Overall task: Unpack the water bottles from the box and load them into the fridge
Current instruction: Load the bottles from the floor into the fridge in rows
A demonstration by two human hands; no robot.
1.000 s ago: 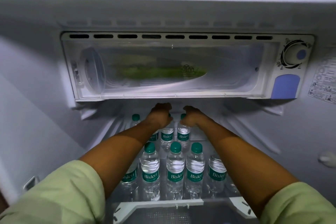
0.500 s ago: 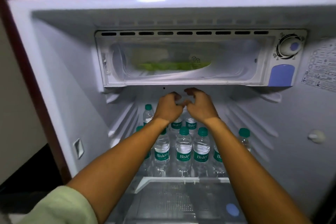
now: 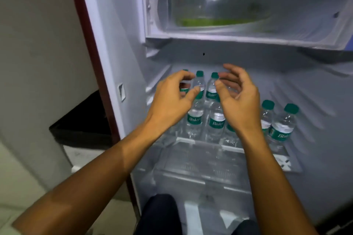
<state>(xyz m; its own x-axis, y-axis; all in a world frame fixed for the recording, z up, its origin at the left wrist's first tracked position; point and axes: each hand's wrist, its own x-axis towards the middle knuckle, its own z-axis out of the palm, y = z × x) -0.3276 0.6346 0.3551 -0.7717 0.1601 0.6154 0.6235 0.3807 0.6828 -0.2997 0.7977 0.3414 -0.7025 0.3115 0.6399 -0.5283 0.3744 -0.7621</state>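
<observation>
Two hands are raised in front of the open fridge [image 3: 114,47], and neither holds anything. The left hand [image 3: 172,99] has its fingers loosely curved with a clear gap between thumb and forefinger; the right hand [image 3: 238,101] is likewise relaxed, fingers spread and slightly bent. Both sit in front of the stocked shelf [image 3: 235,149], apart from the bottles behind them.

The water bottles [image 3: 215,122] stand upright on that shelf in close rows, green caps up, labels mostly forward. Two more stand at the right end, the outermost bottle [image 3: 282,129] near the shelf's front edge. The box is not in view, so the remaining count cannot be told. The freezer compartment [image 3: 238,5] sits above the shelf.

Hazards from this state (judged, not observed):
- The rows are tightly packed. A hand brushing a cap on withdrawal or on the next insertion could tip one bottle into its neighbours.
- The right-end bottles near the front edge could be pushed off if further bottles are slid in from behind or beside them.
- Clearance under the freezer compartment looks low; a bottle carried in too high could strike it.
</observation>
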